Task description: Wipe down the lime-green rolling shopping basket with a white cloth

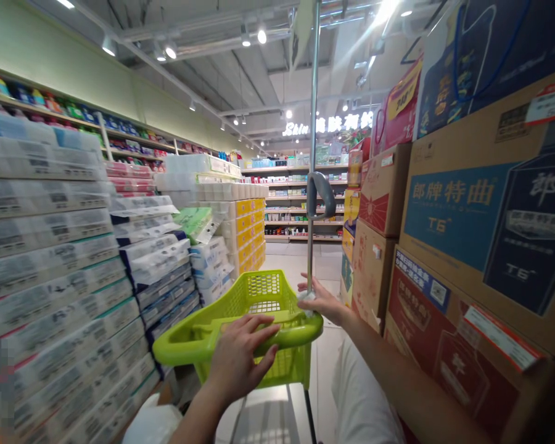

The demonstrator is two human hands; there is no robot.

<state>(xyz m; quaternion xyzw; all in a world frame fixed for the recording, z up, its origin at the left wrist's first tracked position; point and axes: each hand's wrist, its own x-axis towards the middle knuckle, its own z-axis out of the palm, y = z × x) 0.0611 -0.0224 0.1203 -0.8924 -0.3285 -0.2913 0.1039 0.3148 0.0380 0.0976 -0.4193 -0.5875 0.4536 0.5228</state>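
Note:
A lime-green shopping cart (185,348) with a mesh basket stands in front of me. Draped over its handle is my left hand (243,351), palm down, fingers stretched out and thumb apart. At the handle's right corner, my right hand (324,301) has its fingers and thumb around the lower end of an upright metal pole (313,123). A small white piece (306,296) shows between those fingers; its kind is unclear. Higher on the pole sits a grey loop-shaped grip (321,196). The pole's top passes out of view.
Tall stacks of wrapped tissue packs (50,246) line the left side. Stacked cardboard cartons (448,203) with price tags rise close on the right. The tiled aisle floor (296,248) leads to stocked shelves (300,203) at the back.

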